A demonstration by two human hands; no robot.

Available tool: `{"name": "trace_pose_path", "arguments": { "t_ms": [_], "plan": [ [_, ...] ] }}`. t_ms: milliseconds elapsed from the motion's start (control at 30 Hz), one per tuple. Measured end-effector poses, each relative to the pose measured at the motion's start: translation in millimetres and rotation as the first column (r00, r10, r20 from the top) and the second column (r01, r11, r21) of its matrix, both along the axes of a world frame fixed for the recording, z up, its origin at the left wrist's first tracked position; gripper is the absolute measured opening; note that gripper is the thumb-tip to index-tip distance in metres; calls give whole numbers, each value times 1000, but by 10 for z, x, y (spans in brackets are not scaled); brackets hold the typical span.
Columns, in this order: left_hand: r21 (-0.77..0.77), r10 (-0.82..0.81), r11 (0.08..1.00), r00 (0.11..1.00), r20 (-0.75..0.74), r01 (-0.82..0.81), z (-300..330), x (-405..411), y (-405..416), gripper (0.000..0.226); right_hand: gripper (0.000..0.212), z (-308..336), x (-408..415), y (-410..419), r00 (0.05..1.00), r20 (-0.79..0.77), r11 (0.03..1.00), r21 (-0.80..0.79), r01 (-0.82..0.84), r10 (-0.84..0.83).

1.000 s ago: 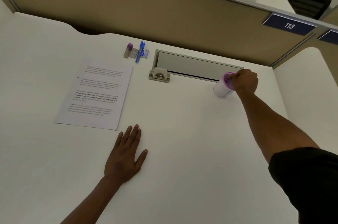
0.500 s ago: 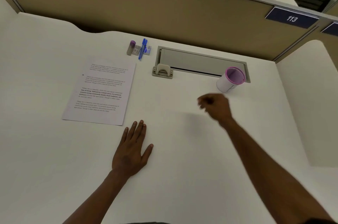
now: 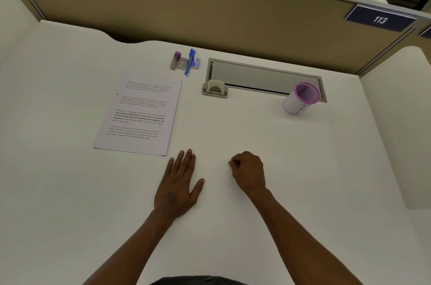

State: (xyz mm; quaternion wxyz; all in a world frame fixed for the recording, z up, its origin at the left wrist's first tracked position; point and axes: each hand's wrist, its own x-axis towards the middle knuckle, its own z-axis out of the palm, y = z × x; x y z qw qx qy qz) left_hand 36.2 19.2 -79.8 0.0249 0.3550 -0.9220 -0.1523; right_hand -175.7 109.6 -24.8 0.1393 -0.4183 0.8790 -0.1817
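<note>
Cup (image 3: 299, 101), white with a pink rim: upright at the far right of the desk (image 3: 233, 128), well apart from both hands. Left hand (image 3: 177, 189): flat on the desk, grip apart, fingers straight. Right hand (image 3: 249, 173): beside it, grip curled together on nothing. Printed sheet (image 3: 140, 112): just beyond the left fingertips, not touched. Hole punch (image 3: 215, 89): at the left end of the grey cable tray (image 3: 263, 73), which runs behind the cup. Blue pens (image 3: 190, 62) and purple-capped tube (image 3: 175, 60): beyond the sheet. Partition (image 3: 186, 5): bears plate 113 (image 3: 380, 19).
</note>
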Motion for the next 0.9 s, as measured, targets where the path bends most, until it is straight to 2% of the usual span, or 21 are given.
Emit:
{"name": "trace_pose_path", "arguments": {
  "t_ms": [100,333,567,633,667,700,733,767,800,833,867,900],
  "plan": [
    [2,1,1000,1000,1,-1,-14,-1,3,77,16,3,20,-20,999,-34,999,22,-27,28],
    [12,2,1000,1000,-15,-2,-25,-4,-2,77,18,-30,102,-71,979,-167,978,190,-85,117],
    [8,-2,1000,1000,-13,2,-5,-1,9,77,22,-106,159,-23,960,-241,973,214,-91,143],
    [11,-5,1000,1000,-10,5,4,0,4,77,26,-100,102,-41,976,-190,977,202,-65,104],
    [10,-6,1000,1000,-9,6,9,-1,4,77,25,-65,57,-54,995,-94,988,155,-22,37],
    [9,-5,1000,1000,-9,5,13,-5,3,77,23,-16,-7,-63,996,65,995,82,50,-56],
    [9,-3,1000,1000,-8,3,16,-8,3,77,20,39,-87,-60,947,283,987,-2,159,-152],
    [9,-2,1000,1000,-6,2,17,-8,6,76,18,113,-171,-46,821,522,951,-56,304,-232],
    [8,-1,1000,1000,-6,1,16,-9,10,76,20,205,-255,-24,641,717,890,-64,452,-273],
    [7,0,1000,1000,-6,0,14,-8,11,76,19,297,-358,5,455,846,827,-30,561,-278],
    [9,-1,1000,1000,-6,1,14,-6,10,76,17,377,-472,34,308,916,781,11,624,-258],
    [12,-3,1000,1000,-8,3,16,-3,8,76,14,448,-590,66,233,942,762,34,646,-240]
  ]
}}
